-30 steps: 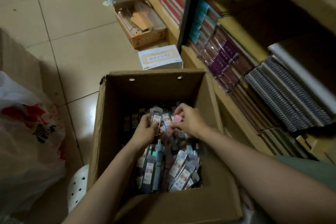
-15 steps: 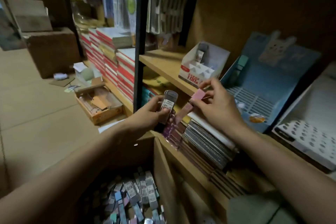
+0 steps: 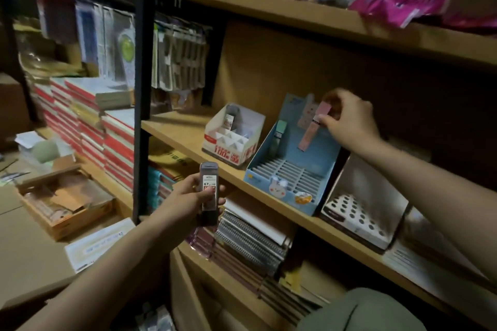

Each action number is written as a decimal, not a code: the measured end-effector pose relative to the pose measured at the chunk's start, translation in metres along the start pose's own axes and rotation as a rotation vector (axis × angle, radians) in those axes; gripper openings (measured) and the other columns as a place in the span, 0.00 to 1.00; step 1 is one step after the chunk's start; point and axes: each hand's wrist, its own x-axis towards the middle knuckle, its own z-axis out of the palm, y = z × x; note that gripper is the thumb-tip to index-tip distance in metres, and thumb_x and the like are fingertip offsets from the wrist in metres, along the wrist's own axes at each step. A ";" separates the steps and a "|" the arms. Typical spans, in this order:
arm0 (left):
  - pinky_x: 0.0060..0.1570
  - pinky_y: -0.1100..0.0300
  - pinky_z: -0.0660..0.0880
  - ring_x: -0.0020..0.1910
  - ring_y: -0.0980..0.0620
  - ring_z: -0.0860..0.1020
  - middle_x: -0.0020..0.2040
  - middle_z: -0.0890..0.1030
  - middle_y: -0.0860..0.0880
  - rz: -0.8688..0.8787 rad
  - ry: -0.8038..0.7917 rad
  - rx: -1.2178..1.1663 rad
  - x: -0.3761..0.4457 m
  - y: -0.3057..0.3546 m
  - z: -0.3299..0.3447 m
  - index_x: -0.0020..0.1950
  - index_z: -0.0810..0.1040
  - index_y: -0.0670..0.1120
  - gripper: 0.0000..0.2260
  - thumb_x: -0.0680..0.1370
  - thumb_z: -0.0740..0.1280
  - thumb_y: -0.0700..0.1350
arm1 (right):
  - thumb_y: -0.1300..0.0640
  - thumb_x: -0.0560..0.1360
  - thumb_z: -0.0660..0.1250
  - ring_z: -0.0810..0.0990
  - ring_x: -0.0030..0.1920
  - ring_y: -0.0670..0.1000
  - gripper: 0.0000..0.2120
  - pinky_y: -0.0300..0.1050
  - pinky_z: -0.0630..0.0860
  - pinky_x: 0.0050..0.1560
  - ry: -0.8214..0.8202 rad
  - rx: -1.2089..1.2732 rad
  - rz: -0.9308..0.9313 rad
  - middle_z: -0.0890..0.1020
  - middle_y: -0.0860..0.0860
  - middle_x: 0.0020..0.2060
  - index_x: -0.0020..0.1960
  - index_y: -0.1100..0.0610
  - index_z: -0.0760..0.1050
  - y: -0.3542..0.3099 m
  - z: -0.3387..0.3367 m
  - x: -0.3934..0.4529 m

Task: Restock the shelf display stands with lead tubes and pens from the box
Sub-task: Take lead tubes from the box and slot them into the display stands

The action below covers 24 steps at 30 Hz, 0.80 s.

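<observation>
The right hand [image 3: 349,122] pinches a pink lead tube [image 3: 314,126] by its top, above the blue display stand [image 3: 293,166], where a green tube [image 3: 278,134] stands just left of the grip and a white stand [image 3: 232,136] sits further left. The left hand [image 3: 188,201] grips a grey 0.7 lead tube [image 3: 209,192] upright, below the shelf edge [image 3: 185,134], with spiral notebooks [image 3: 252,239] just beyond. Half a second ago both hands were together over the box; now the right has reached out to the blue stand.
</observation>
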 end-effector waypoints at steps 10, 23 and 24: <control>0.42 0.54 0.79 0.46 0.48 0.83 0.52 0.83 0.46 0.046 -0.055 -0.072 0.010 0.003 0.007 0.61 0.75 0.49 0.12 0.81 0.60 0.37 | 0.65 0.75 0.71 0.82 0.54 0.57 0.14 0.41 0.75 0.49 -0.078 -0.089 0.045 0.83 0.57 0.54 0.59 0.58 0.75 0.017 0.054 -0.001; 0.43 0.54 0.80 0.47 0.49 0.83 0.53 0.83 0.45 0.058 -0.057 -0.074 0.020 -0.004 0.003 0.60 0.74 0.50 0.12 0.81 0.61 0.38 | 0.66 0.75 0.71 0.81 0.55 0.54 0.13 0.44 0.77 0.55 -0.076 -0.007 0.074 0.82 0.55 0.54 0.58 0.58 0.76 0.013 0.066 -0.008; 0.43 0.54 0.80 0.47 0.49 0.83 0.53 0.83 0.46 0.061 -0.055 -0.068 0.021 -0.005 0.004 0.61 0.74 0.50 0.12 0.81 0.61 0.38 | 0.66 0.75 0.71 0.80 0.56 0.55 0.13 0.46 0.77 0.57 -0.057 -0.006 0.077 0.81 0.56 0.55 0.59 0.59 0.76 0.013 0.068 -0.010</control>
